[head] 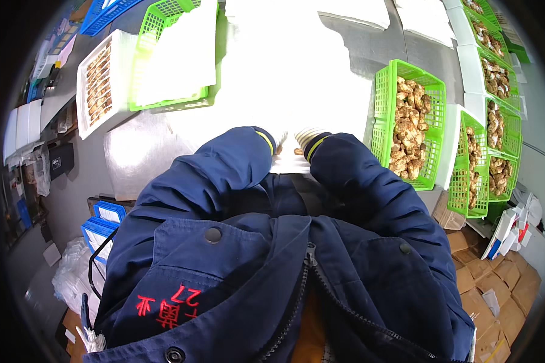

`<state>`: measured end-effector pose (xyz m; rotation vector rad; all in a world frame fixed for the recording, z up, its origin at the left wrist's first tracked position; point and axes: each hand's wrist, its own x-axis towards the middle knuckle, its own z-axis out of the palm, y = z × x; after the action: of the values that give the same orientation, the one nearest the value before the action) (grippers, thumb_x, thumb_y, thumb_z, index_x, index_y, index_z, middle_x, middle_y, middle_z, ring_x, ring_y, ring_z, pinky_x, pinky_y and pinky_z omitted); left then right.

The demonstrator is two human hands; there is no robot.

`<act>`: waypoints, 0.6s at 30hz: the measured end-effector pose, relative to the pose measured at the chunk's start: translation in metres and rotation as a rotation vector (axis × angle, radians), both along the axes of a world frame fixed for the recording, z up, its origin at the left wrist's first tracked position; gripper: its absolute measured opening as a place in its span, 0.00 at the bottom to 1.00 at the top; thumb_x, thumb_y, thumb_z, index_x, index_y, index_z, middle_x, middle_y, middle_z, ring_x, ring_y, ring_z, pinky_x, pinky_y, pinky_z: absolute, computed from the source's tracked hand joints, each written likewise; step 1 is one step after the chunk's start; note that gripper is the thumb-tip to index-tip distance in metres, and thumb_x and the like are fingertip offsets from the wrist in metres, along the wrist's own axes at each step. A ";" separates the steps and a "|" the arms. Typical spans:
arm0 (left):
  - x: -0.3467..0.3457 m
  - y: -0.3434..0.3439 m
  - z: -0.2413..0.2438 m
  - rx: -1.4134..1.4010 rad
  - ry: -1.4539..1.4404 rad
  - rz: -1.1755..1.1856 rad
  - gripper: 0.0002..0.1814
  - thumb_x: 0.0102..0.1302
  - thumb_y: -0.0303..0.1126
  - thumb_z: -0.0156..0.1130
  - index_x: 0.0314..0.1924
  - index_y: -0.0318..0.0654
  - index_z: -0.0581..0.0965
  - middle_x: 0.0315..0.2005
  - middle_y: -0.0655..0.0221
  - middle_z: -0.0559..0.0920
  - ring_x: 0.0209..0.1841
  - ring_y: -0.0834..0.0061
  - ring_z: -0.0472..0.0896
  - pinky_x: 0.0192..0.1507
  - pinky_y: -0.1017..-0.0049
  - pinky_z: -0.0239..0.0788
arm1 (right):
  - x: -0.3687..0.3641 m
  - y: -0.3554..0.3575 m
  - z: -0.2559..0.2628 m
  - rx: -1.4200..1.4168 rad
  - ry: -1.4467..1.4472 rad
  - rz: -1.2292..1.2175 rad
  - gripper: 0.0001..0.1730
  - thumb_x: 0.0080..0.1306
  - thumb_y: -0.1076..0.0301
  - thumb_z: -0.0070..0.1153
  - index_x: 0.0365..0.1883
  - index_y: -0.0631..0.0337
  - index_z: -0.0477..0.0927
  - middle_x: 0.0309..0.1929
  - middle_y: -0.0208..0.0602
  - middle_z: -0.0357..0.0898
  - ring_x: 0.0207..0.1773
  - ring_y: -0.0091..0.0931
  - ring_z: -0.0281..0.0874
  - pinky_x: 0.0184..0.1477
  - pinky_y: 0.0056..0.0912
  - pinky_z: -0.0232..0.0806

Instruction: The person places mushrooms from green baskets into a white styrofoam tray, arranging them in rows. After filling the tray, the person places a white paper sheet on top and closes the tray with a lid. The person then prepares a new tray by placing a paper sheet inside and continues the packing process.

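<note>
My left hand (280,135) and my right hand (307,135) are close together over the bright work surface, in pale gloves with striped cuffs. Glare washes out the fingers, so their grip cannot be told. Just below them is the near edge of a white tray (289,169). Brown mushroom pieces (298,151) show beside the right cuff, and another mushroom piece (279,149) is by the left one. To the right stands a green plastic basket (431,156) holding a heap of brown and cream mushrooms (408,131), probably matsutake.
At the left, a white foam box (82,119) holds mushrooms in rows. Beside it, white sheets (181,59) cover a green basket (141,97). More green mushroom baskets (479,199) line the far right. Cardboard boxes (495,290) lie low at the right. Blue-framed trays (95,231) stand at lower left.
</note>
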<state>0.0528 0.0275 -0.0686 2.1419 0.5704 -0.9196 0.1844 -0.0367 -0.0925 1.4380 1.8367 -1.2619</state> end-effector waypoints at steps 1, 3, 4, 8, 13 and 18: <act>-0.001 0.000 0.000 -0.009 0.011 0.000 0.14 0.66 0.37 0.50 0.33 0.37 0.80 0.24 0.63 0.81 0.28 0.66 0.78 0.33 0.68 0.68 | 0.000 -0.001 0.000 0.002 -0.004 -0.002 0.21 0.65 0.53 0.52 0.47 0.59 0.81 0.45 0.45 0.82 0.48 0.40 0.79 0.50 0.42 0.69; -0.001 0.002 -0.002 -0.026 0.020 0.004 0.13 0.66 0.36 0.50 0.32 0.37 0.80 0.24 0.63 0.81 0.27 0.66 0.78 0.33 0.68 0.68 | 0.002 -0.002 0.001 0.008 -0.012 0.000 0.22 0.65 0.52 0.51 0.47 0.59 0.81 0.45 0.44 0.82 0.48 0.40 0.79 0.50 0.42 0.69; 0.001 0.000 -0.004 -0.031 0.025 0.008 0.13 0.66 0.36 0.50 0.32 0.37 0.80 0.24 0.63 0.81 0.27 0.66 0.78 0.33 0.68 0.68 | 0.002 -0.002 0.000 0.012 -0.010 0.000 0.22 0.65 0.51 0.51 0.47 0.59 0.81 0.46 0.44 0.82 0.49 0.40 0.78 0.50 0.42 0.69; -0.004 0.004 -0.007 -0.106 0.053 0.064 0.13 0.66 0.35 0.50 0.31 0.36 0.79 0.23 0.63 0.81 0.26 0.66 0.78 0.32 0.68 0.68 | 0.005 -0.004 -0.006 0.025 -0.016 -0.013 0.24 0.66 0.50 0.50 0.48 0.59 0.80 0.46 0.44 0.82 0.49 0.41 0.78 0.51 0.43 0.69; -0.011 0.006 -0.027 -0.375 0.188 0.460 0.13 0.65 0.35 0.50 0.30 0.36 0.79 0.22 0.64 0.81 0.25 0.66 0.78 0.31 0.68 0.68 | 0.008 0.002 0.023 0.044 -0.010 0.007 0.21 0.65 0.52 0.50 0.44 0.57 0.83 0.45 0.43 0.82 0.51 0.41 0.78 0.52 0.45 0.68; -0.004 0.012 -0.024 -0.266 0.299 0.198 0.04 0.45 0.24 0.58 0.22 0.43 0.79 0.16 0.61 0.78 0.21 0.64 0.76 0.24 0.63 0.63 | -0.012 0.003 0.023 0.105 -0.062 -0.033 0.17 0.64 0.57 0.52 0.42 0.57 0.84 0.44 0.43 0.83 0.50 0.40 0.79 0.51 0.44 0.70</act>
<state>0.0490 0.0396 -0.0923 1.6909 0.7473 -1.1420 0.1721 -0.0337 -0.0697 1.5510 1.8693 -1.1376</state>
